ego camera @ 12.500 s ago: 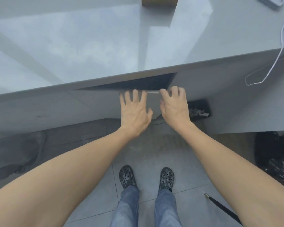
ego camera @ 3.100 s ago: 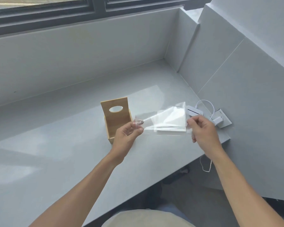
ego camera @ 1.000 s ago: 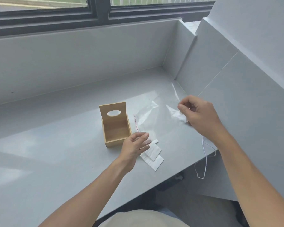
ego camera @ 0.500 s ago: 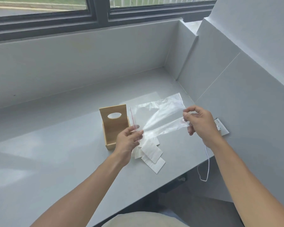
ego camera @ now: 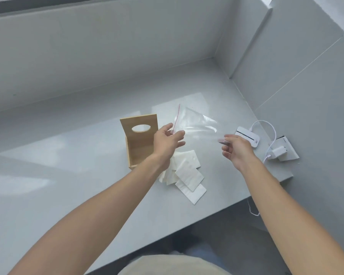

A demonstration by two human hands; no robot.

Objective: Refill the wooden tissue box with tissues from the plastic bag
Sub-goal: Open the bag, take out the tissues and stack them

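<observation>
The plastic bag (ego camera: 195, 126), now emptied, hangs stretched between the left hand (ego camera: 167, 142) and right hand (ego camera: 236, 148), each pinching one end; the tissues (ego camera: 184, 174) have dropped into a heap just beside the still-unfilled wooden tissue box (ego camera: 139, 139).

The place looked like a plain room in a home or office, though which one could not be told. A glossy grey bench (ego camera: 68, 175) ran into a corner under a dark-framed window (ego camera: 28, 4), with grey tiled walls (ego camera: 306, 76) around it. At the bench's right end sat a wall socket plate (ego camera: 288, 149) with a white plug adapter (ego camera: 277, 152), a white cable (ego camera: 266, 124) and a small white device (ego camera: 247, 138).
</observation>
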